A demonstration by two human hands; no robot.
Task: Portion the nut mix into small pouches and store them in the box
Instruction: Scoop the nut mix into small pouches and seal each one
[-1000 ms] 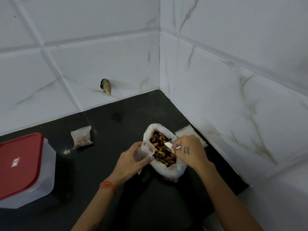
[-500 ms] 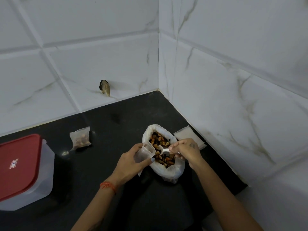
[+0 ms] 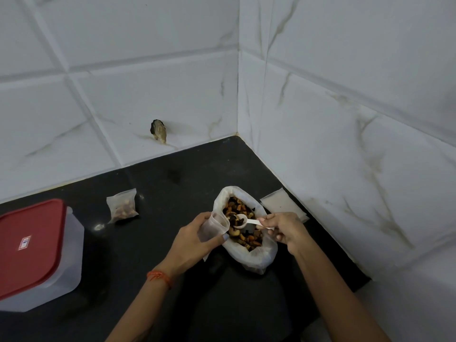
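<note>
A large clear bag of nut mix stands open on the black counter. My left hand grips a small clear pouch, held open at the bag's left rim. My right hand pinches a white plastic spoon by its handle; the bowl carries a few nuts just above the mix, next to the pouch's mouth. A filled pouch lies on the counter to the left. The box, clear with a red lid on, stands at the far left.
A stack of empty pouches lies against the right wall behind the bag. White tiled walls meet in a corner close behind; a chipped hole marks the back wall. The counter's front right edge drops off near my right forearm.
My right hand has turned and lifted the spoon out of the mix with nuts in it, bringing it left to the pouch's mouth. The left hand and pouch have stayed put.
</note>
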